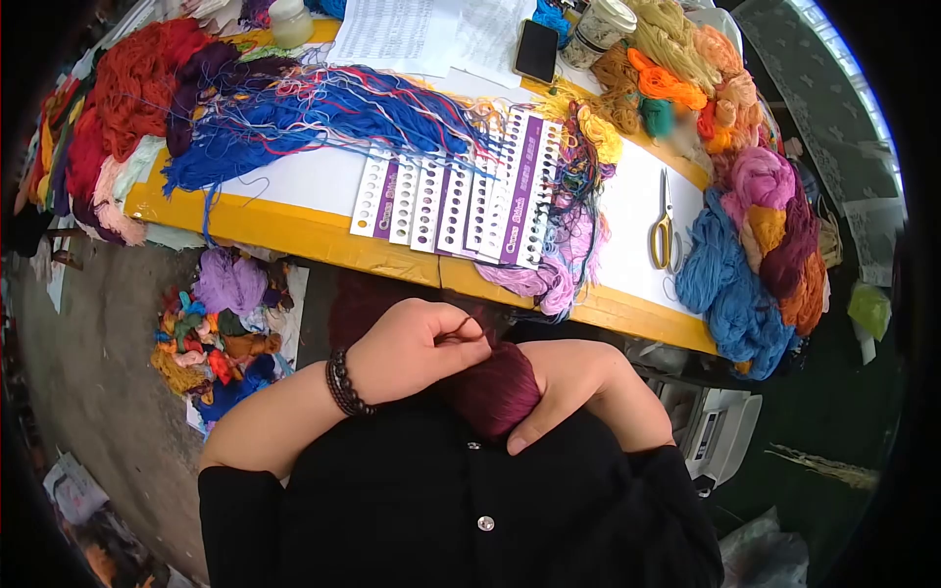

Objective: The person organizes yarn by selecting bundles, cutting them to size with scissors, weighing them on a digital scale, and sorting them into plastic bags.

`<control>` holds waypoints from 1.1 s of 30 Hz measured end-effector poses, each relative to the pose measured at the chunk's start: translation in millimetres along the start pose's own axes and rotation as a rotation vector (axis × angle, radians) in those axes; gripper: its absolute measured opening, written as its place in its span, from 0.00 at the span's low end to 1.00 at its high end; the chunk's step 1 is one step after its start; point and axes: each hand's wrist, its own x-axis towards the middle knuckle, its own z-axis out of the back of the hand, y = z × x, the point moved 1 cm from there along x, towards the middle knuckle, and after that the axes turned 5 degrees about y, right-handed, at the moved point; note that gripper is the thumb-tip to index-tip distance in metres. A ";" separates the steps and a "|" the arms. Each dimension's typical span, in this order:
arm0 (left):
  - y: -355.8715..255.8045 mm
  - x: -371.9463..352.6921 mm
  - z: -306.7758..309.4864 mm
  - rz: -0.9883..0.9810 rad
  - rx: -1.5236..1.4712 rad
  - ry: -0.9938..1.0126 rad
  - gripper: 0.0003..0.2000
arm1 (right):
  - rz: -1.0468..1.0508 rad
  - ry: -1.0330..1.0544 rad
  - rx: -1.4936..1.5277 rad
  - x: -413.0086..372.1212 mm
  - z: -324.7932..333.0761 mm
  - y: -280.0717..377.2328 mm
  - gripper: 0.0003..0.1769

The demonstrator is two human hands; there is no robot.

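A thick bundle of dark maroon thread [495, 392] is held close to the black shirt, below the table's front edge. My right hand [564, 377] wraps round its right side, with the thumb across the lower end. At the bundle's top left, my left hand [426, 343] has its fingers pinched on a thin dark strand of thread. A dark beaded bracelet [345, 382] circles my left wrist. More maroon thread hangs in shadow behind my left hand.
The yellow-edged table [294, 240] bears blue thread [294, 118], white hole-punched cards [524, 191], scissors [664, 230], a phone [536, 51], a jar [598, 31] and printed sheets [392, 34]. Coloured skeins [735, 284] lie at right. More yarn [230, 284] sits low at left.
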 end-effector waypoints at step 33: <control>225.6 -129.7 226.7 0.560 0.881 -0.940 0.16 | 0.142 -0.146 0.065 8.8 2.5 4.9 0.31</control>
